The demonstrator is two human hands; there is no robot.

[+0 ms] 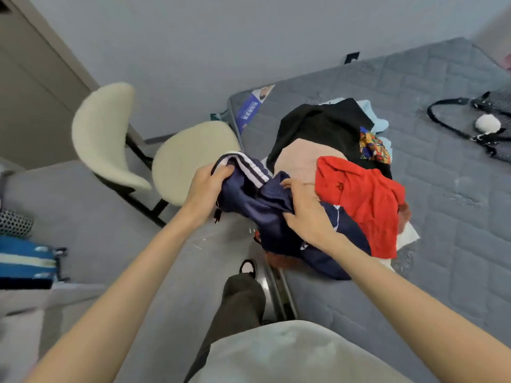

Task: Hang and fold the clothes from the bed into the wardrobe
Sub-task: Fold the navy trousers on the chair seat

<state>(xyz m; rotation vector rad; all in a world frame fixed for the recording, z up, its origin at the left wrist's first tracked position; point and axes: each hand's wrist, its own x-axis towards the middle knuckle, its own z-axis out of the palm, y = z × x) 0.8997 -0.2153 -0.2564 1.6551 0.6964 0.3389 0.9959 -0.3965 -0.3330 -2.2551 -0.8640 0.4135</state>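
A navy garment with white stripes is lifted off the near corner of the grey quilted bed. My left hand grips its striped end. My right hand grips the bunched middle of the same garment. Behind it lies a pile of clothes: a red top, a pink piece, a black garment, a patterned cloth and a pale blue piece. No wardrobe is in view.
A cream chair stands left of the bed corner by the grey wall. A black handbag with a white pompom lies on the bed at the right. A blue bag sits at the left edge. My leg and shoe are beside the bed frame.
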